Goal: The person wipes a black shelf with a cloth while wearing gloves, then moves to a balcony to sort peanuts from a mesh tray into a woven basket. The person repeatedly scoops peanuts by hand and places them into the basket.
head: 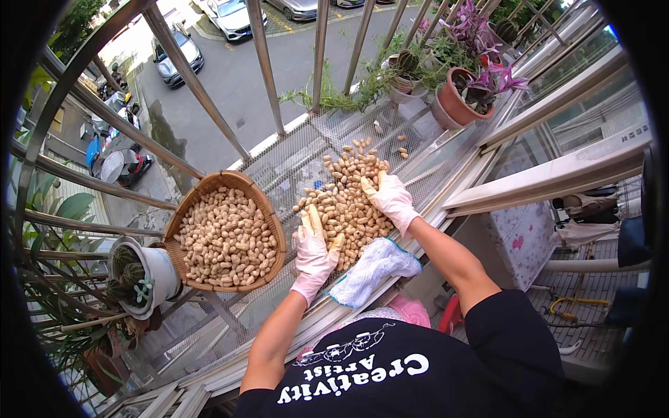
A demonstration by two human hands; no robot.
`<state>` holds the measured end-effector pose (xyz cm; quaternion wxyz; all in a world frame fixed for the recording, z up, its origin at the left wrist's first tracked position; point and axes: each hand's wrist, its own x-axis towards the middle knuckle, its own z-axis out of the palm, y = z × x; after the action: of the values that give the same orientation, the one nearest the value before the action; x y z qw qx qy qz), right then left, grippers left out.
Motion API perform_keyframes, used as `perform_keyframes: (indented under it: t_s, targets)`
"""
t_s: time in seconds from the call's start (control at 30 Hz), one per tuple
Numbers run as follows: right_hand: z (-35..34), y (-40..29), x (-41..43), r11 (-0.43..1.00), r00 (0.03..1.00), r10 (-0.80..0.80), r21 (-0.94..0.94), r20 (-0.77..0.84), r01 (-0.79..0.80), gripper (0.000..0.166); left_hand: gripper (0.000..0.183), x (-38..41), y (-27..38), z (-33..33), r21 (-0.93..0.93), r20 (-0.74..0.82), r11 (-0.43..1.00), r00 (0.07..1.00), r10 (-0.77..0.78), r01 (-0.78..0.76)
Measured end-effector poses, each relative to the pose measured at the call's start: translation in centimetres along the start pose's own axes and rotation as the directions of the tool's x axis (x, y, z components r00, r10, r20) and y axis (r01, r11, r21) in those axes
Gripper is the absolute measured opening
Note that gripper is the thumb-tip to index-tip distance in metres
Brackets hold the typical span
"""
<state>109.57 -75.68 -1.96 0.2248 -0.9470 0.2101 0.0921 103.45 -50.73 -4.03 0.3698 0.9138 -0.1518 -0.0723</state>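
Note:
A heap of unshelled peanuts [347, 214] is spread over the perforated metal shelf [308, 141] in front of me. My left hand [316, 256], in a pale thin glove, rests against the heap's left edge, its fingers and thumb apart. On the far right side of the heap, my right hand [389, 201], gloved the same way, touches the peanuts with its fingertips; what lies under its fingers is partly hidden. To the left stands a woven bamboo basket [279, 224] filled with more peanuts [227, 237]. A white cloth with a teal edge [373, 271] lies crumpled between my forearms.
Metal bars [266, 68] enclose the shelf on the street side. A white pot with a cactus [159, 277] stands beside the basket. At the far right are a terracotta pot [454, 104] and trailing plants. A sliding window frame [549, 172] borders the right. A few peanuts [402, 149] lie apart.

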Motion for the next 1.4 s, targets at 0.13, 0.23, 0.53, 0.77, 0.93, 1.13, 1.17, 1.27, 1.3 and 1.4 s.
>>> perform_keyframes:
  t_s: [0.13, 0.23, 0.53, 0.77, 0.93, 1.13, 1.17, 1.27, 1.3, 1.4]
  targets:
    - [0.0, -0.4, -0.2, 1.000, 0.999, 0.016, 0.001, -0.029, -0.016, 0.080, 0.093, 2.7, 0.4, 1.9, -0.164, -0.111, 0.985, 0.993, 0.034, -0.053]
    - [-0.6, -0.4, -0.3, 0.999, 1.000, 0.022, 0.039, 0.014, -0.023, 0.080, 0.090, 5.1, 1.8, 2.8, -0.139, -0.096, 0.990, 0.995, 0.011, -0.024]
    - [2.6, -3.8, -0.5, 0.987, 0.981, -0.138, 0.068, -0.136, 0.148, 0.054, 0.067, 8.1, 2.5, 4.9, -0.216, -0.184, 0.976, 0.982, -0.035, -0.006]
    - [4.4, -4.5, -1.2, 0.890, 0.999, -0.023, 0.455, -0.035, 0.036, 0.056, 0.045, 8.3, 2.7, 4.3, -0.668, -0.172, 0.744, 0.974, -0.148, -0.005]
    - [6.5, -6.1, -1.4, 0.453, 0.998, -0.013, 0.890, 0.060, -0.047, 0.035, 0.039, 9.8, 2.3, 4.7, -0.980, -0.056, 0.198, 0.951, -0.305, 0.005]
    - [5.1, -6.6, -2.9, 0.008, 0.995, -0.021, 0.996, 0.093, -0.093, 0.035, 0.039, 10.1, 4.5, 3.5, -0.990, 0.083, -0.129, 0.955, -0.286, 0.048]
    - [4.8, -6.6, -3.0, 0.017, 0.998, -0.016, 0.998, 0.061, -0.061, 0.035, 0.039, 10.1, 4.9, 3.4, -0.989, 0.089, -0.141, 0.956, -0.281, 0.051]
    - [3.4, -7.2, -3.5, 0.011, 0.999, -0.025, 1.000, 0.029, -0.029, 0.035, 0.038, 9.8, 6.2, 2.1, -0.990, 0.057, -0.139, 0.965, -0.256, 0.022]
    - [3.1, -7.5, -4.0, 0.008, 0.999, -0.040, 1.000, 0.022, -0.022, 0.035, 0.037, 9.4, 6.5, 1.6, -0.990, 0.052, -0.141, 0.963, -0.266, 0.014]
    - [1.3, -9.7, -5.9, 0.007, 0.996, -0.089, 1.000, -0.017, 0.017, 0.033, 0.036, 8.1, 6.7, -0.2, -0.996, -0.051, -0.051, 0.956, -0.288, -0.068]
